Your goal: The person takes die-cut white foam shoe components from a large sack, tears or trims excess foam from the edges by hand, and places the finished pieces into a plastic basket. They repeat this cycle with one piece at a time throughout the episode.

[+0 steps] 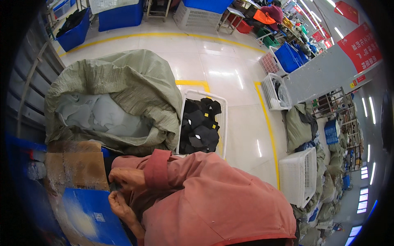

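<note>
My right hand (pixel 128 178), at the end of a red sleeve (pixel 158 169), is bent with its fingers curled in. Just below it, my left hand (pixel 122 208) has thumb and fingers pressed together. Between the fingertips of both hands shows a small dark piece (pixel 115 186), mostly covered by the fingers, so its kind cannot be made out. Both hands are over the right edge of a work surface with brown cardboard (pixel 82 166) and a blue panel (pixel 92 213), worn whitish in places.
Beyond the cardboard stands a large green woven sack (pixel 152 82) holding pale translucent pieces (pixel 108 115). Beside it, a white basket (pixel 223 123) holds black pieces (pixel 199 127) with yellow tags. Another white basket (pixel 298 176) stands at right. A person (pixel 274 12) sits far off.
</note>
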`<action>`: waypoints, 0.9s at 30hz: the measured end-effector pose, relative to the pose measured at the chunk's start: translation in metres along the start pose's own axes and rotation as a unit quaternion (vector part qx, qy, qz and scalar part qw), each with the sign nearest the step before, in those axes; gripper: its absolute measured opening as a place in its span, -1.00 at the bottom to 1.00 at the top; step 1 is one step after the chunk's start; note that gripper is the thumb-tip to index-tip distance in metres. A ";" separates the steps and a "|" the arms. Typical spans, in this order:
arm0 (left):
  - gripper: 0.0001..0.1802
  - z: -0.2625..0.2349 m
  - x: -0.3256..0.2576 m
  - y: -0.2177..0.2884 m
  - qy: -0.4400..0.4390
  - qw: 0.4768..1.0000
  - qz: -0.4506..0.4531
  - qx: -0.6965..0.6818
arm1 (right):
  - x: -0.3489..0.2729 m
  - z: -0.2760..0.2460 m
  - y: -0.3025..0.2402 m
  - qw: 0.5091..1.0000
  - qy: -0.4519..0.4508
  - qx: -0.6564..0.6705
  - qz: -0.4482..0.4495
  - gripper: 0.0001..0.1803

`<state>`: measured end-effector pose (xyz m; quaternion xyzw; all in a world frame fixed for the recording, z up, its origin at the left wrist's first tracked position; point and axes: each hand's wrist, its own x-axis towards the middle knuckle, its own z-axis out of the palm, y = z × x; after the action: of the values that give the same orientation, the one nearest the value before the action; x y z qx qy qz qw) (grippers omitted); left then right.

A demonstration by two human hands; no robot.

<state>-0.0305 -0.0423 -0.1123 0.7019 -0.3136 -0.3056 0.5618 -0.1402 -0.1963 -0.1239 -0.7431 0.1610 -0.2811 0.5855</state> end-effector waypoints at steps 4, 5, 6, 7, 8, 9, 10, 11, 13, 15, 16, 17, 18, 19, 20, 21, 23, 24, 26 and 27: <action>-0.75 0.003 0.014 -0.003 -0.035 0.999 -0.005 -0.009 | 0.005 -0.009 -0.004 0.999 0.009 0.022 0.027 -0.49; -0.73 0.003 0.015 -0.004 -0.032 0.999 -0.018 -0.028 | 0.006 -0.011 -0.004 0.999 0.011 0.030 0.027 -0.51; -0.71 0.004 0.017 -0.004 -0.027 0.998 -0.034 -0.041 | 0.006 -0.014 -0.005 0.999 0.014 0.037 0.028 -0.52; -0.69 0.005 0.019 -0.004 -0.017 0.997 -0.058 -0.053 | 0.006 -0.015 -0.005 0.999 0.015 0.044 0.028 -0.53; -0.66 0.005 0.020 -0.003 -0.017 0.995 -0.063 -0.077 | 0.007 -0.015 -0.005 0.998 0.008 0.041 0.043 -0.55; -0.63 0.007 0.023 -0.002 -0.014 0.992 -0.075 -0.100 | 0.008 -0.015 -0.004 0.998 0.001 0.037 0.058 -0.57; -0.59 0.008 0.026 -0.002 -0.002 0.986 -0.111 -0.122 | 0.008 -0.015 -0.003 0.997 0.000 0.042 0.063 -0.59; -0.58 0.009 0.027 -0.001 -0.017 0.985 -0.095 -0.141 | 0.009 -0.013 -0.001 0.995 -0.009 0.066 0.077 -0.61; -0.55 0.011 0.030 -0.001 -0.037 0.975 -0.087 -0.203 | 0.012 -0.009 0.003 0.987 -0.026 0.133 0.088 -0.67; -0.56 0.012 0.034 -0.004 -0.017 0.969 -0.109 -0.220 | 0.012 -0.007 0.007 0.995 -0.005 0.087 0.042 -0.70; -0.57 0.011 0.036 -0.006 -0.011 0.964 -0.114 -0.239 | 0.011 -0.005 0.009 0.998 0.000 0.065 0.024 -0.71; -0.59 0.011 0.038 -0.009 -0.007 0.965 -0.118 -0.234 | 0.012 -0.005 0.012 0.997 -0.002 0.073 0.013 -0.72; -0.61 0.011 0.039 -0.011 0.002 0.966 -0.127 -0.226 | 0.012 -0.004 0.013 0.997 -0.008 0.080 0.004 -0.72; -0.63 0.008 0.039 -0.014 0.012 0.967 -0.137 -0.214 | 0.012 -0.001 0.014 0.996 -0.013 0.090 -0.007 -0.73; -0.67 0.006 0.040 -0.017 0.022 0.964 -0.139 -0.223 | 0.011 0.001 0.015 0.997 -0.018 0.070 0.013 -0.73; -0.67 0.004 0.040 -0.019 0.026 0.967 -0.130 -0.220 | 0.011 0.003 0.017 0.997 -0.021 0.066 0.022 -0.74; -0.66 0.000 0.039 -0.024 0.025 0.969 -0.108 -0.219 | 0.010 0.006 0.019 0.997 -0.026 0.058 0.033 -0.76; -0.67 -0.001 0.038 -0.025 0.034 0.971 -0.117 -0.207 | 0.009 0.007 0.020 0.998 -0.024 0.049 0.020 -0.76; -0.67 -0.004 0.034 -0.027 0.032 0.970 -0.114 -0.213 | 0.007 0.008 0.021 0.999 -0.017 0.033 -0.007 -0.77; -0.67 -0.005 0.034 -0.028 0.039 0.976 -0.132 -0.168 | 0.006 0.009 0.021 0.999 -0.020 0.035 -0.007 -0.78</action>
<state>-0.0027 -0.0607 -0.1414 0.6438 -0.1398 -0.3982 0.6383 -0.1286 -0.1982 -0.1436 -0.7289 0.1341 -0.2755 0.6122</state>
